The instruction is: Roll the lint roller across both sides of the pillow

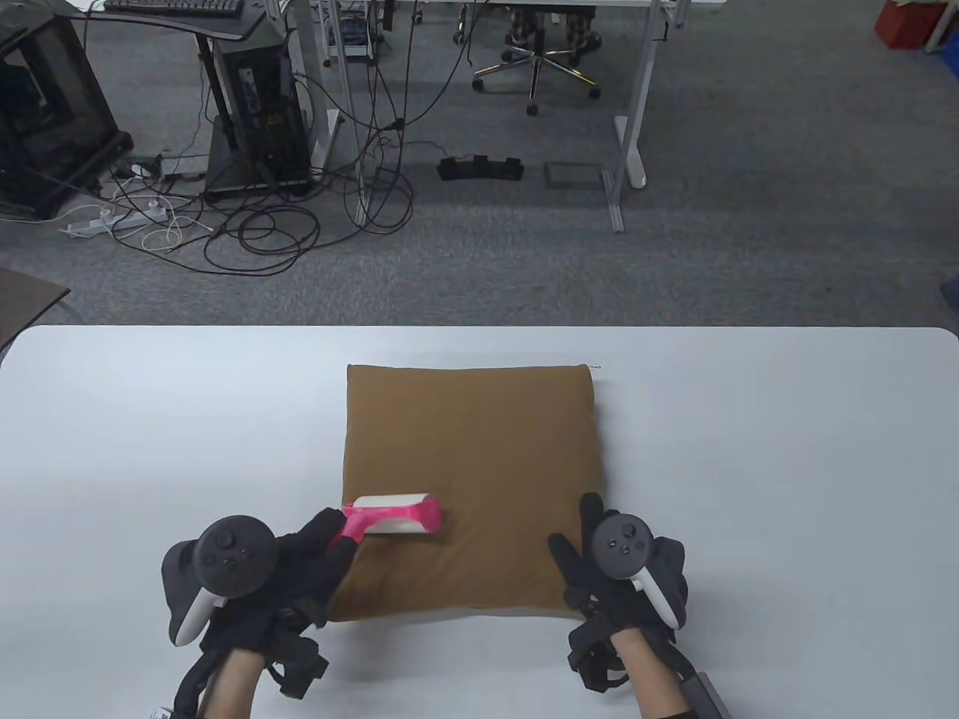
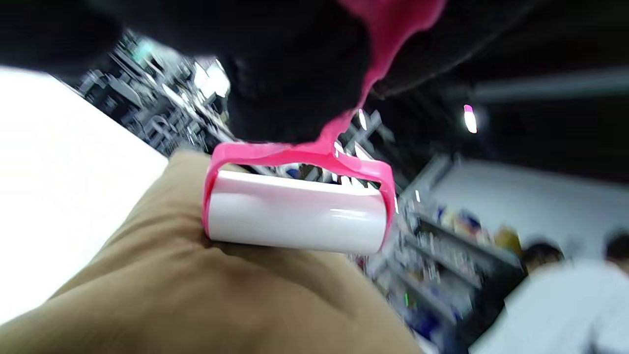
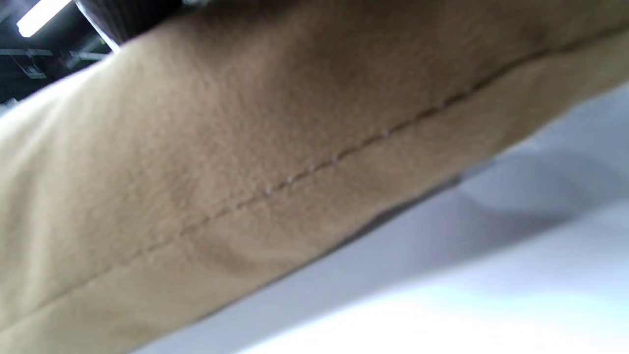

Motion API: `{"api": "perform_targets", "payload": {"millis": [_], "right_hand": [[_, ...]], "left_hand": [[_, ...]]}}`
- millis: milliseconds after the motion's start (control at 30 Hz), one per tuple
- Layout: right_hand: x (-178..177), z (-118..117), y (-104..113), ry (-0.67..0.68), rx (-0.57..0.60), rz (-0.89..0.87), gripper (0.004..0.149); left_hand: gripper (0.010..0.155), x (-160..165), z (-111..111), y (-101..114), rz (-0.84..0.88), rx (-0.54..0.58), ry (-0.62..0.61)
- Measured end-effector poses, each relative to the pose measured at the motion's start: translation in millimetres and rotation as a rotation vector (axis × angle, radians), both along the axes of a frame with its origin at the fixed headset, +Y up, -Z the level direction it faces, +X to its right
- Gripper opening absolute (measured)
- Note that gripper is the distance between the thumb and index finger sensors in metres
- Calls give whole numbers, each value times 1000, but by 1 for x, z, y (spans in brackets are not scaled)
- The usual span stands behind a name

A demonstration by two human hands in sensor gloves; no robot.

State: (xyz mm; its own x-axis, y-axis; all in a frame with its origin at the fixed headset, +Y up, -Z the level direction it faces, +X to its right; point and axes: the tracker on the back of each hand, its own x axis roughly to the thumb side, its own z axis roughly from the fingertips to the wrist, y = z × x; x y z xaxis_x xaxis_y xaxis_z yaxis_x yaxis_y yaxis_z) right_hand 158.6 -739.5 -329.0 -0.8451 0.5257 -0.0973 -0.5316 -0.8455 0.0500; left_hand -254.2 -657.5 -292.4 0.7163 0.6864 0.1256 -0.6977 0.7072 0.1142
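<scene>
Two gloved hands are seen at a white table (image 1: 150, 419), where a square brown fabric pillow (image 1: 479, 449) lies flat near the front edge; a pink-framed lint roller with a white adhesive drum (image 1: 395, 514) is gripped by its handle in the left hand (image 1: 300, 562), the drum pressed onto the pillow's near-left area; the right hand (image 1: 607, 569) is laid at the pillow's near-right corner, fingers spread open, apparently to steady it, though from its wrist view only the stitched seam (image 3: 314, 167) is shown; in the left wrist view the drum (image 2: 295, 216) is seen sunk slightly into the cloth; the first side is judged still in progress; even pressure and straight, overlapping passes would be advised, with the corner kept pinned so the fabric is not dragged or bunched.
</scene>
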Motion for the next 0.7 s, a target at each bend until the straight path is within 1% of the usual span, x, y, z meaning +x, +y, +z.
{"api": "perform_targets", "payload": {"millis": [33,67,133,167,233,300,433,500,600,633,667,700], "right_hand": [[1,1,3,-9,19,-6,79],[4,2,7,-23,51,-15,79],[9,4,15,-39,82,-19,81],[13,5,19,-37,75,-15,84],[21,6,23,-14,30,9,89],[27,5,22,-27,1,23,92],[34,0,11,-4,-191,65,98],[31,-2,3,-15,-183,36,96],[25,-5,-7,-6,-214,73,92],[24,-6,-9,-3,-216,58,90],[22,-7,-10,4,-201,-1,85],[22,-7,-9,-18,-183,-53,79]], "left_hand": [[64,-3,-3,-5,31,10,26],[64,-6,-8,-15,92,16,61],[64,-11,-15,-33,178,-3,100],[64,-13,-18,-44,226,-19,132],[64,-14,-20,-58,278,-25,173],[63,-15,-21,-66,302,-17,191],[63,-19,-18,-79,367,-13,172],[63,-22,-17,-85,427,-26,174],[63,-27,-15,-87,490,-34,206],[63,-29,-13,-87,511,-32,224],[63,-31,-12,-87,519,-23,239],[63,-33,-11,-86,521,-16,249]]}}
